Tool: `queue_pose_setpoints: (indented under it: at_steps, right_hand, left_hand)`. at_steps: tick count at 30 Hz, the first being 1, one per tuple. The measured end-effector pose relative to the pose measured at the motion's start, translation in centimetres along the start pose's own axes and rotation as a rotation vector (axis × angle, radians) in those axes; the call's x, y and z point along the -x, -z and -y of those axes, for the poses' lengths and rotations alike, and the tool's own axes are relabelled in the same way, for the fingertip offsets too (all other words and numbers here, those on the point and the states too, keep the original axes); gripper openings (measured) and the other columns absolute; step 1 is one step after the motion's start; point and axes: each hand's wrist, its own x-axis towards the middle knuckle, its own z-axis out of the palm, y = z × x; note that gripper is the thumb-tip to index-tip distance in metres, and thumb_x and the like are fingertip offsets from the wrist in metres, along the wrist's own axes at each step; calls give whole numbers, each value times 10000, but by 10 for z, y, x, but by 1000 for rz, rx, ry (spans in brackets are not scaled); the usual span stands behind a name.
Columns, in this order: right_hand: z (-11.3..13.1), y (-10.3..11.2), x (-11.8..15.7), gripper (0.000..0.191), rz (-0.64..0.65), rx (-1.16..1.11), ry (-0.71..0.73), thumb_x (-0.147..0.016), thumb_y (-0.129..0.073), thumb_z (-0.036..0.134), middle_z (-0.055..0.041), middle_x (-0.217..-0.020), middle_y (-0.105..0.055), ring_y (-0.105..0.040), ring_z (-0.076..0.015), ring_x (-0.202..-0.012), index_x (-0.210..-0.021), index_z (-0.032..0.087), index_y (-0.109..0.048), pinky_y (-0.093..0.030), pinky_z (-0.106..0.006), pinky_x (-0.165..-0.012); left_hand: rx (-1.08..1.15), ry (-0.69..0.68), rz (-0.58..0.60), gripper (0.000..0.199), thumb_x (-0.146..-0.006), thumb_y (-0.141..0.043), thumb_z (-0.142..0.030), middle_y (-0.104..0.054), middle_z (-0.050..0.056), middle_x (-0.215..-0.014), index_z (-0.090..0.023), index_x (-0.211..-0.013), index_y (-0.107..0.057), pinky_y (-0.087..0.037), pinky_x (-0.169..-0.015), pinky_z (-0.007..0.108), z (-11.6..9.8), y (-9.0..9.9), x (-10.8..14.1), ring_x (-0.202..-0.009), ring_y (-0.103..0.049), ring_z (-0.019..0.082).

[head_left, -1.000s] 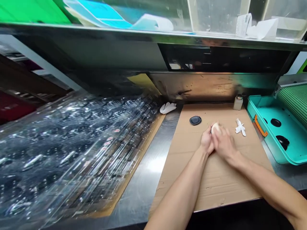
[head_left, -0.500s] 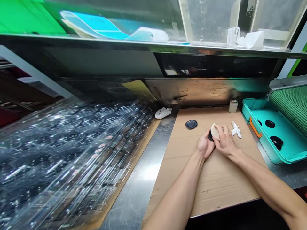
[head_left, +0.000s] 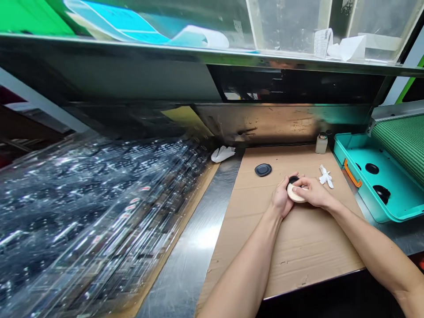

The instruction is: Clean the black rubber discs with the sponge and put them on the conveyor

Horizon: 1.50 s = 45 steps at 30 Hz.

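You can read no words, brands or numbers here. On the shelf [head_left: 185, 52] above you, the curled white slip [head_left: 321, 43] carries small dark print, too tiny for you to make out. The blue sheet [head_left: 115, 20] at your upper left shows faint marks, and the black panel [head_left: 311, 86] a fine pale line, both illegible.
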Motion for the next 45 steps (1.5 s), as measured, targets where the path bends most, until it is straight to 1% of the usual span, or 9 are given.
queue_pose_setpoints:
  at_steps: [2,6,13,24,27,34,40,43,45]
  right_hand:
    - [0,5,1,236,0,117,2,-905,-608,331,-41,-970,-751,-693,-191,-862,-1050,182,-720,-504,-262,-755]
    - [9,1,5,335,-235,517,-69,-1004,-477,334,-75,-1083,-749,-698,-232,-956,-1290,227,-616,-497,-306,-828]
    - [28,-19,-2,398,-185,782,-222,-1062,-333,426,-116,-1079,-740,-704,-261,-912,-1350,224,-519,-481,-324,-764]
    - [27,-23,5,421,-158,788,-222,-1062,-307,437,-115,-1122,-731,-697,-269,-937,-1372,232,-504,-474,-333,-779]
    - [25,-23,5,419,-170,785,-177,-1059,-337,443,-106,-1151,-729,-696,-264,-969,-1394,245,-493,-464,-317,-778]
    - [19,-23,6,366,-184,707,-156,-1044,-388,440,-73,-1086,-750,-707,-270,-912,-1320,262,-549,-453,-321,-743]
    - [2,2,7,361,-336,528,-158,-1029,-438,452,-47,-1089,-755,-692,-241,-1015,-1312,275,-576,-459,-312,-828]
    - [-3,3,8,350,-268,565,-168,-1009,-481,450,-58,-1061,-758,-686,-246,-1004,-1259,261,-636,-453,-320,-821]
    - [-3,2,8,323,-214,623,-121,-1007,-489,459,-55,-1035,-752,-675,-236,-988,-1148,264,-704,-445,-315,-814]
  left_hand:
    - [17,9,0,307,-1004,-491,-333,-734,158,-1115,-128,-1049,-714,-507,-1051,466,0,0,-1,-1102,-689,271]
    - [74,6,-20,327,-1029,-447,-306,-738,126,-1059,-129,-982,-717,-523,-1034,420,1,0,-3,-1046,-697,230]
    - [142,24,-50,368,-1047,-394,-305,-742,127,-1053,-127,-950,-701,-527,-1043,388,-1,1,-4,-1086,-687,224]
    - [148,64,-54,337,-1036,-411,-293,-740,139,-1040,-122,-944,-687,-533,-1038,393,-2,3,-5,-1048,-702,224]
    - [146,78,-35,311,-1022,-440,-279,-743,139,-1031,-115,-957,-695,-538,-1032,397,-4,3,-4,-1039,-704,230]
    - [141,119,-17,345,-1034,-396,-282,-739,146,-1013,-111,-945,-682,-542,-1025,431,-6,-1,-3,-1042,-704,243]
    - [243,54,-82,348,-1024,-354,-303,-729,153,-1075,-123,-1012,-652,-593,-901,509,-30,4,-2,-1062,-707,301]
    - [307,43,-108,385,-1012,-315,-277,-720,179,-1104,-100,-1059,-653,-616,-855,484,-42,7,0,-1061,-711,310]
    - [328,60,-105,366,-1015,-327,-249,-718,179,-1098,-97,-1098,-649,-626,-856,465,-46,8,1,-1073,-711,304]
